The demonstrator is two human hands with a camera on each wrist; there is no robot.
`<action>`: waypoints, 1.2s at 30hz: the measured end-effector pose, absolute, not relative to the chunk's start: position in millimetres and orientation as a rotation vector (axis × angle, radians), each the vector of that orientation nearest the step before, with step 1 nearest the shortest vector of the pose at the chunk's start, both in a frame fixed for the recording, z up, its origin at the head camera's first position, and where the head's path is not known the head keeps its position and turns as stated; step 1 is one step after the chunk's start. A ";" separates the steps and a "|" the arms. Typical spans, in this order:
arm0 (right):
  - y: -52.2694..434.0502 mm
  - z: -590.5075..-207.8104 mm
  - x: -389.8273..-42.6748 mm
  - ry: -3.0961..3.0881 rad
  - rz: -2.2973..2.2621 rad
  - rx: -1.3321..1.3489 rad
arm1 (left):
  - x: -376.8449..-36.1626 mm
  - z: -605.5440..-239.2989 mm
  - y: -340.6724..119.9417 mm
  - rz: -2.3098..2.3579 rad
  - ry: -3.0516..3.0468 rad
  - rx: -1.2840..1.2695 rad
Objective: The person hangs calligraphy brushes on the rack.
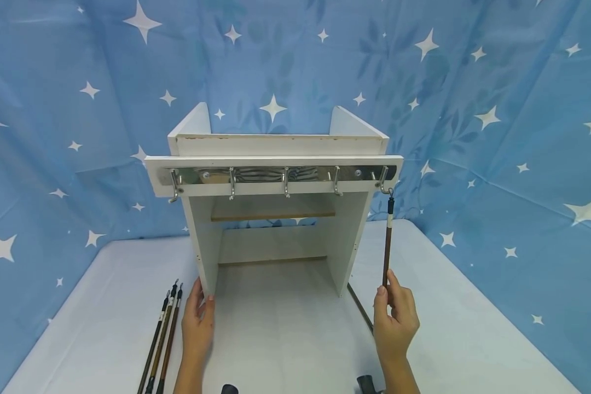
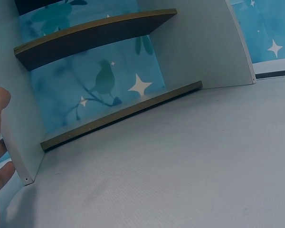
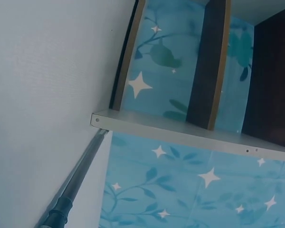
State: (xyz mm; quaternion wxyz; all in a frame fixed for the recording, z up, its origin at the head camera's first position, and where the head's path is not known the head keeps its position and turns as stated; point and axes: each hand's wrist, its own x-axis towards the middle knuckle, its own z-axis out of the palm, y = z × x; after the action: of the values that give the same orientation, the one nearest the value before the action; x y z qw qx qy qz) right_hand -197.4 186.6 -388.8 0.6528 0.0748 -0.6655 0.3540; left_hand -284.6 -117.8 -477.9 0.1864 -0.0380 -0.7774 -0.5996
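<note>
against a blue starred backdrop, a slim dark brush [image 1: 387, 241] with a white band hangs from the rightmost hook [image 1: 385, 183], pinched low by the right hand [image 1: 395, 319]; the white rack [image 1: 276, 219] is touched by the open left hand [image 1: 197, 320].

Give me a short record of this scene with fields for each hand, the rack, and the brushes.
left hand: rests on the stand's left side panel
right hand: pinches the low end of the hanging brush
hook rail: five hooks; brush loop on the rightmost
spare brushes: three on the table, left of the left hand
fifth brush: lies by the stand's right foot
</note>
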 end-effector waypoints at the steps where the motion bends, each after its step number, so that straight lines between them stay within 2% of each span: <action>1: 188.6 -391.6 -198.9 -1.513 0.801 0.166 | -285.1 -478.4 -117.7 -1.687 -2.189 -0.107; 7: 196.2 -402.2 -204.5 -1.534 0.798 0.145 | -285.4 -478.5 -117.8 -1.684 -2.199 -0.100; 16: 184.5 -386.4 -195.5 -1.543 0.801 0.133 | -285.2 -478.2 -117.8 -1.694 -2.212 -0.079; 25: 193.8 -398.9 -203.3 -1.559 0.796 0.125 | -284.9 -477.2 -118.1 -1.686 -2.212 -0.079; 36: 187.2 -393.8 -199.9 -1.580 0.795 0.111 | -283.0 -476.2 -117.5 -1.708 -2.212 -0.088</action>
State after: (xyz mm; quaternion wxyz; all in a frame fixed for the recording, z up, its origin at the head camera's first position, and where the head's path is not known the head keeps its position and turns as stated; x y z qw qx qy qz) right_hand -199.9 187.2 -393.8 0.6323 0.0486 -0.6908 0.3473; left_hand -283.0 -117.5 -476.2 0.1719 -0.0310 -0.7792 -0.6019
